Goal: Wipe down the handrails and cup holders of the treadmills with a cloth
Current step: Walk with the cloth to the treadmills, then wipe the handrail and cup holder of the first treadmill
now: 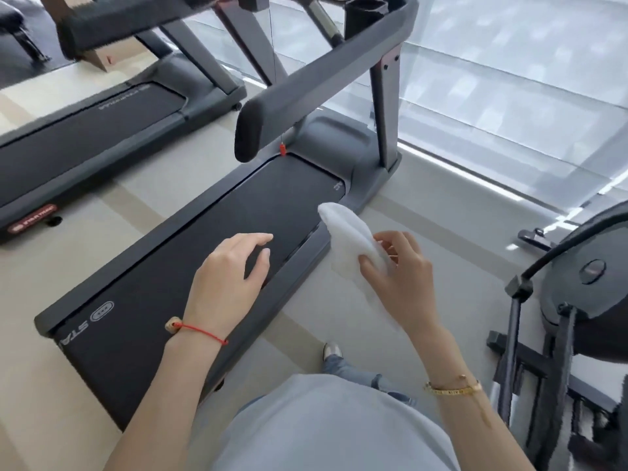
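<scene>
A white cloth [350,237] hangs from my right hand [402,270], whose thumb and fingers pinch its middle, low over the floor beside the treadmill [170,283]. My left hand [231,273] hovers over the black belt with loosely spread fingers and holds nothing. The treadmill's grey handrail [306,79] runs from its rounded black end [248,130] up toward the console at the top. Both hands are well below and in front of that rail. The cup holders are out of sight.
A second treadmill [88,130] stands to the left across a strip of pale floor. An exercise machine with a dark round housing [584,294] crowds the right edge. A large window [509,96] runs behind the treadmills. A red safety clip [282,149] dangles on a cord.
</scene>
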`<move>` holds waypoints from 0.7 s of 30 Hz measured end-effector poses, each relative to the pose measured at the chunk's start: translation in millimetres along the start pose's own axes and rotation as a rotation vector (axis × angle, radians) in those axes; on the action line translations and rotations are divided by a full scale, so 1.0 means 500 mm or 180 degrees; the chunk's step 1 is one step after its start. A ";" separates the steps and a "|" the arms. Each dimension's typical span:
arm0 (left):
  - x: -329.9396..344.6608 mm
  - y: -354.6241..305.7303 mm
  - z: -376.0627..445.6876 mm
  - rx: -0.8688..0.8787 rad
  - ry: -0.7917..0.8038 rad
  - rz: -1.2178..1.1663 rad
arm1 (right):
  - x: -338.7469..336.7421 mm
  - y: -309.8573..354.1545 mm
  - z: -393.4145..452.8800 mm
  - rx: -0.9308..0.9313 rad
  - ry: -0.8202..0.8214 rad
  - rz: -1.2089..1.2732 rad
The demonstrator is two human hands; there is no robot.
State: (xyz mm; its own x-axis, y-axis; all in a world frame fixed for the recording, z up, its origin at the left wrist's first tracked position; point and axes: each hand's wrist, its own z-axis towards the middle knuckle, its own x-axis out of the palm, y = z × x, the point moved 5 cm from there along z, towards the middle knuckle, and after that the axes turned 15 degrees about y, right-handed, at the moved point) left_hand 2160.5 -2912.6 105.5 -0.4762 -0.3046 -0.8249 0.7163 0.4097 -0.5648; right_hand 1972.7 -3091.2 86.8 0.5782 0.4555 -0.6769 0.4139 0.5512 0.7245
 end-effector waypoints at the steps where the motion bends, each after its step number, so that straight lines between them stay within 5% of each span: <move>1: -0.007 -0.006 0.034 -0.0024 -0.0099 0.0001 | -0.010 -0.001 0.047 -0.0093 0.0036 -0.0025; 21: -0.142 0.054 0.480 -0.0936 -0.1102 0.0327 | 0.003 0.113 0.755 -0.1468 0.0402 -0.0426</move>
State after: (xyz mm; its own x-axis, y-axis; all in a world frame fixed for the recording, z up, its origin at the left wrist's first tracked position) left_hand 2335.8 -3086.2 154.3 -0.1763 -0.4983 -0.8489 0.5520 0.6640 -0.5044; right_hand 2262.3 -3323.1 175.8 0.4397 0.4249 -0.7912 0.1080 0.8496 0.5163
